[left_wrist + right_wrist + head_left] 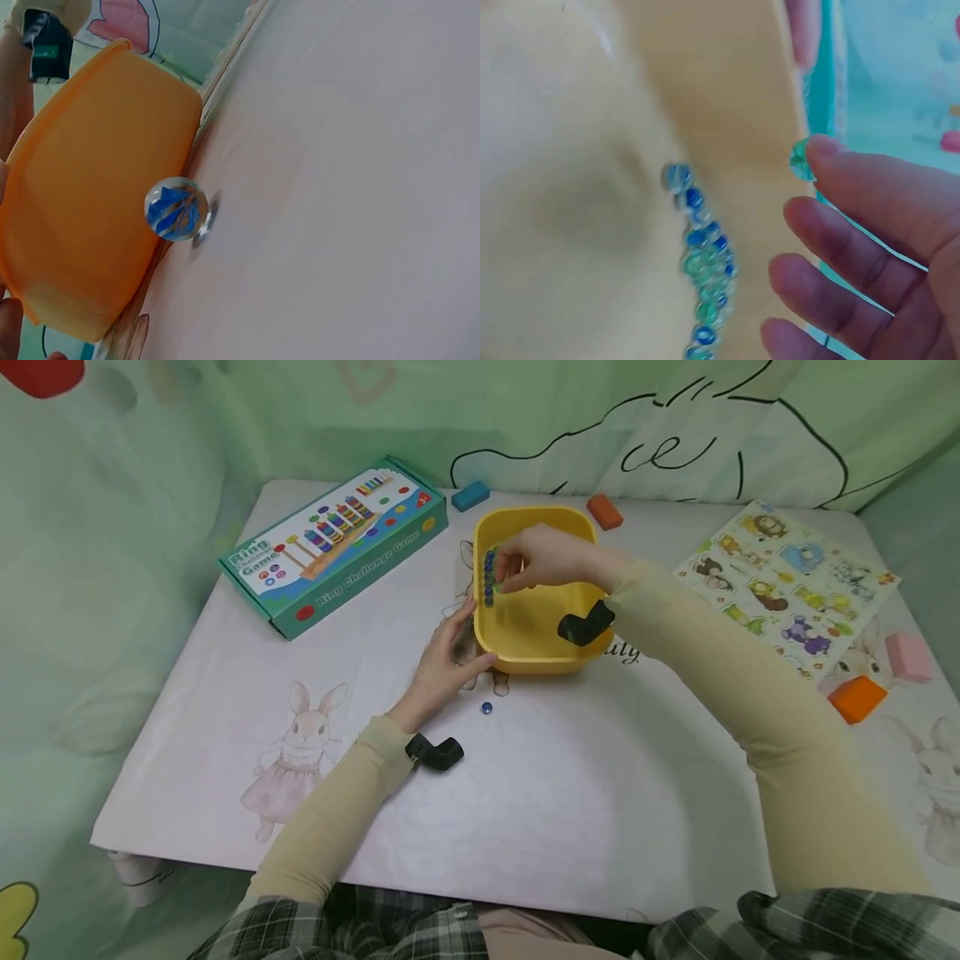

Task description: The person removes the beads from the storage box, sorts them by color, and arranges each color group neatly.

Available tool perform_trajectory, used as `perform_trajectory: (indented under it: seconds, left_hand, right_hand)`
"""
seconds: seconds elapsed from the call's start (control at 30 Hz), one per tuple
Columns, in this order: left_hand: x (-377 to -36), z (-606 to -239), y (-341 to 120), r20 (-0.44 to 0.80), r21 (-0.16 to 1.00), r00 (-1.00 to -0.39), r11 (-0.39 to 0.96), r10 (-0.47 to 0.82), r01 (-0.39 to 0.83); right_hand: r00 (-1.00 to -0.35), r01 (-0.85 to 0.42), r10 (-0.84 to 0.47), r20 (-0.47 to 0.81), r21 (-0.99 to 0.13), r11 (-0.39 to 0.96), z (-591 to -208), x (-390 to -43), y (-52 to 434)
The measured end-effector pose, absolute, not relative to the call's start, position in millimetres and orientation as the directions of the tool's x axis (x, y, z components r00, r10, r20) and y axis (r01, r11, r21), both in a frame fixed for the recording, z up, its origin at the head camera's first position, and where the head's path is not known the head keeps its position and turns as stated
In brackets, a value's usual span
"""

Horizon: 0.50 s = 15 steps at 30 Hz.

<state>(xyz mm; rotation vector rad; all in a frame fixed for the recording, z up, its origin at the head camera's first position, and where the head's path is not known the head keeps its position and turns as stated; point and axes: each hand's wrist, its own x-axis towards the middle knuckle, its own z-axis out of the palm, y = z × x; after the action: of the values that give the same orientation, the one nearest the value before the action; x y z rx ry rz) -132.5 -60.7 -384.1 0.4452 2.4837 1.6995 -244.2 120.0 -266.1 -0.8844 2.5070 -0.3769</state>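
Observation:
A yellow plastic basin (543, 658) stands on the table, with a group of blue and green glass marbles (705, 266) gathered along its left wall. My left hand (438, 667) holds the basin at its near left corner, thumb at the front rim and fingers along the left side. Inside the basin, over the marbles, is my right hand (551, 558). Its thumb and index finger pinch a green marble (800, 160), seen in the right wrist view, while the other fingers are loosely bent. One clear marble with blue swirls (177, 209) lies on the table in front of the basin.
A green Ring Challenge Game box (337, 547) lies at the back left. Blue (470, 496) and red-orange blocks (604, 512) sit behind the basin. On the right are an animal sticker sheet (787, 581), a pink block (908, 657) and an orange block (858, 699).

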Motion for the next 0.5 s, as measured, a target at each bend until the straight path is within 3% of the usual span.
perform_trajectory:
  seconds: [0.5]
  left_hand:
    - [-131, -384, -60, 0.078, 0.928, -0.953, 0.327, 0.293, 0.176]
  right_hand:
    - [-0.727, -0.534, -0.673, -0.137, -0.504, 0.679, -252, -184, 126]
